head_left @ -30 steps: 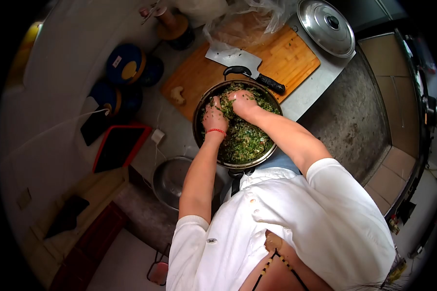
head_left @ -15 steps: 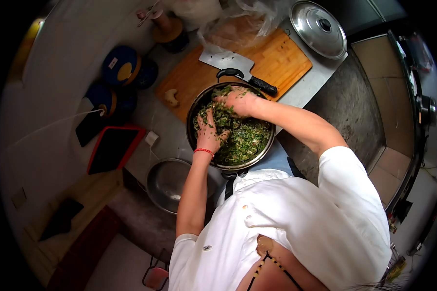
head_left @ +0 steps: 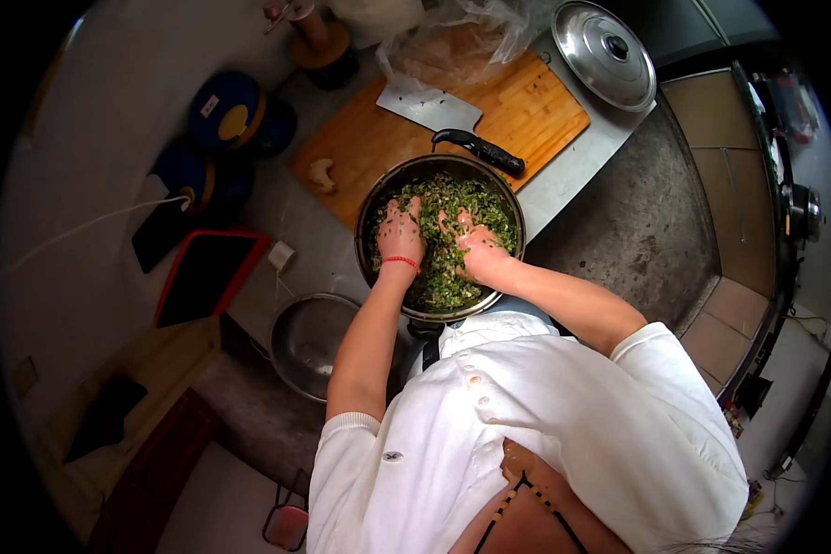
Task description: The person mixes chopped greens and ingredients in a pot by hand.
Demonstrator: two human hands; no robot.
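A round metal pot (head_left: 360,231) with a dark handle stands in front of my body, filled with a chopped green leafy mixture (head_left: 457,282). My left hand (head_left: 402,231), with a red string bracelet at the wrist, rests in the left part of the mixture, fingers apart and tips partly sunk in. On the right side, my right hand (head_left: 482,254) reaches into the same mixture, its fingers spread and partly covered. Bits of green cling to both hands. Just beyond the rim, a cleaver (head_left: 434,111) with a black handle lies on a wooden cutting board (head_left: 535,102).
A piece of ginger-like root (head_left: 322,175) lies on the board, beside a clear plastic bag (head_left: 462,42). A pot lid (head_left: 605,55) sits at the back right. To the left are an empty metal basin (head_left: 314,342), a red-framed tablet (head_left: 208,277) and blue-lidded jars (head_left: 223,109).
My right hand has moved from the pot's far side back toward me, to its right part. My left hand has shifted slightly upward. The mixture is spread more evenly.
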